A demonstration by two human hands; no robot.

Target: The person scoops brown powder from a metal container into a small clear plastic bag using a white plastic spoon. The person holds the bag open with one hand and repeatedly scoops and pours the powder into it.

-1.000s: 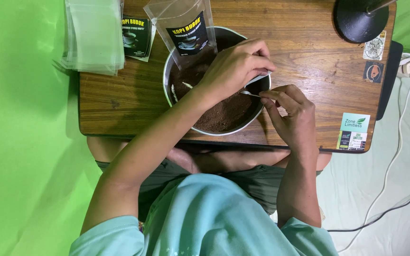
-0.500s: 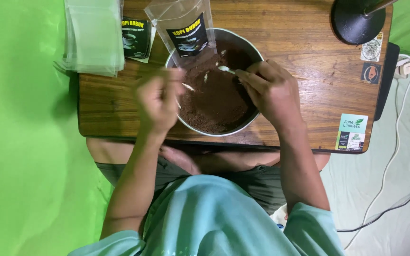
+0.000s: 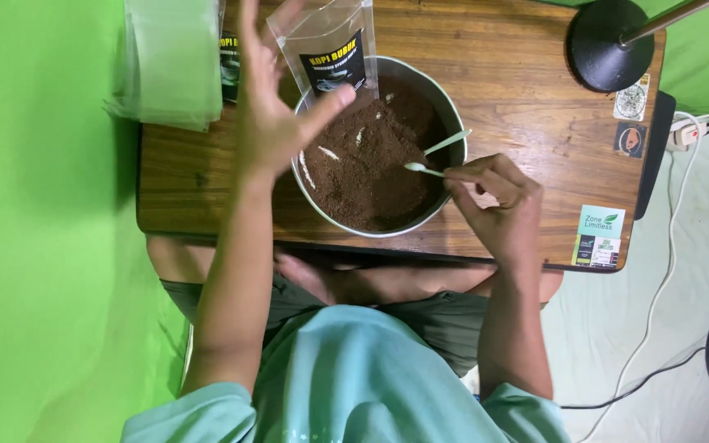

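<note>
Left hand [image 3: 268, 115] has lifted from the bowl [image 3: 453, 115], now reaching open-fingered toward the upper-centre pouch [image 3: 330, 49]; right hand [image 3: 498, 201] is pinching a white spoon [image 3: 422, 169] over brown powder [image 3: 367, 168]. Pouch is looking unfilled.

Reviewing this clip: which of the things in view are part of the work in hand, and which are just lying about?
In use:
- right hand holding small white spoon
- metal bowl of brown powder
- left hand, open, by the clear pouch with black label

Lying about:
- stack of clear bags
- black lamp base
- stickers on the wooden table
</note>
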